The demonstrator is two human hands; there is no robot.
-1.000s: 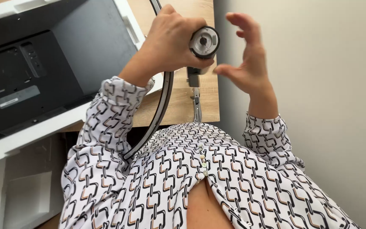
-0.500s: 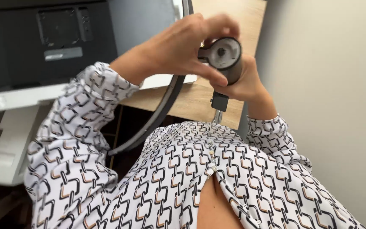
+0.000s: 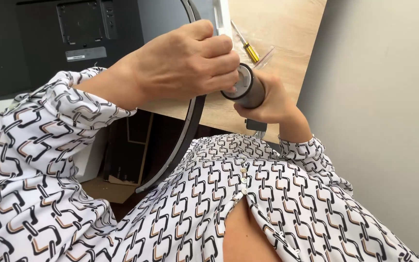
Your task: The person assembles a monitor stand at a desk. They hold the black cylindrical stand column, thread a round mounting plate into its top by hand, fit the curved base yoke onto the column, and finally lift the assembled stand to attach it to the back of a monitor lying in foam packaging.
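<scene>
My left hand (image 3: 185,63) closes over the top end of a dark cylindrical stand post (image 3: 247,91), with the fingers wrapped across its round light-coloured face. My right hand (image 3: 273,103) grips the same post from behind and below. A thin black curved ring (image 3: 183,140) runs from under my left hand down toward my patterned shirt. A small metal bracket (image 3: 256,126) sticks out beneath the post.
A dark monitor (image 3: 49,39) lies back-side up on the wooden desk (image 3: 287,29), framed by white packing. A yellow-handled screwdriver (image 3: 249,48) and a clear plastic bag lie on the desk behind my hands. A grey wall (image 3: 384,121) stands to the right. A cardboard box (image 3: 122,150) sits under the desk.
My right hand, open beside the post a second ago, has closed around it. My left hand has shifted over the post's end face, and both hands have dropped lower in view.
</scene>
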